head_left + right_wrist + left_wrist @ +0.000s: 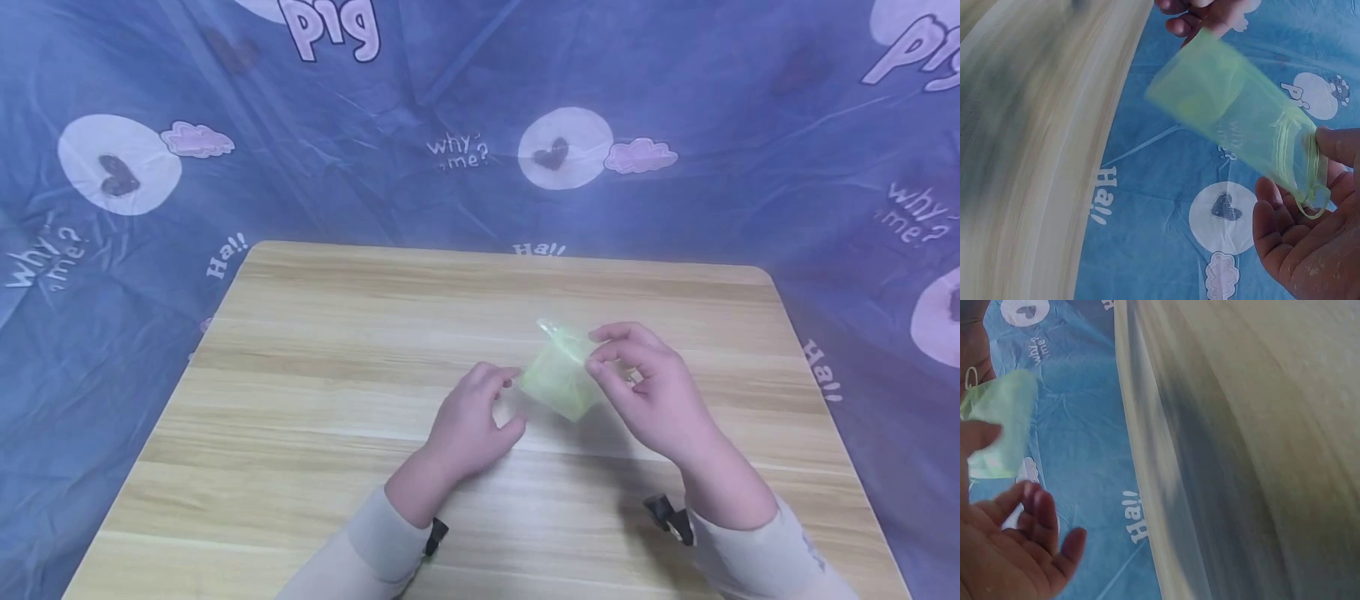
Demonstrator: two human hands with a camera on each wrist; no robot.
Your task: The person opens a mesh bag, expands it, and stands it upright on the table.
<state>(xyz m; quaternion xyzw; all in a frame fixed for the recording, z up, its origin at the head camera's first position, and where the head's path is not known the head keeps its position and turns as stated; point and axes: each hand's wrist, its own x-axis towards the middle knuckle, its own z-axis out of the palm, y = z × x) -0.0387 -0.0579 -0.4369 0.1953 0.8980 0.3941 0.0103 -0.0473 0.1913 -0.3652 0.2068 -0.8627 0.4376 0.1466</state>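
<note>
A sheer light-green drawstring pouch (557, 382) hangs tilted above the wooden table. My right hand (658, 396) pinches its gathered top edge between thumb and fingers. In the right wrist view, a thin cord loop dangles from the pouch (1219, 103) beside the right hand (1310, 234). To the left, my left hand (468, 425) has its fingers loosely bent and thumb apart, close to the pouch's lower corner; whether a fingertip touches it I cannot tell. In the left wrist view, the left hand's thumb (979, 434) overlaps the pouch.
The light wood-grain table (315, 483) spreads beneath both hands, its rounded back corners in view. A blue printed cloth (360, 167) hangs behind and around it. Small black devices (667, 518) sit at the wrists by the sleeve cuffs.
</note>
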